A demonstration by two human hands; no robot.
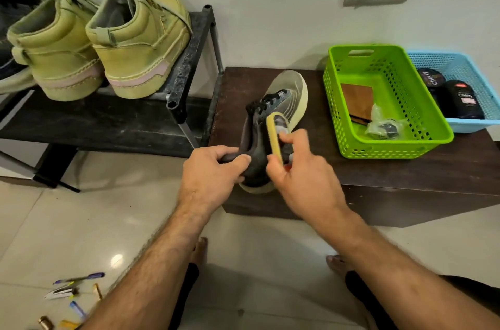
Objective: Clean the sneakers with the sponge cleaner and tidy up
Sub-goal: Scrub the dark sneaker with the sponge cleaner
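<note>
A dark grey sneaker (284, 97) with a pale yellow-green sole and black laces lies on the low dark brown table (405, 181), toe pointing away. My left hand (213, 170) grips its heel collar. My right hand (300, 167) holds the sponge cleaner (274, 132), a yellow sponge pad on a dark body, pressed against the sneaker's right side near the heel.
A green basket (389, 145) with a brown brush and a small plastic bag stands right of the sneaker. Behind it is a blue basket (470, 64) holding polish containers. Two olive high-top sneakers (108, 43) sit on a black rack at the left. Pens and small items (73, 291) litter the floor.
</note>
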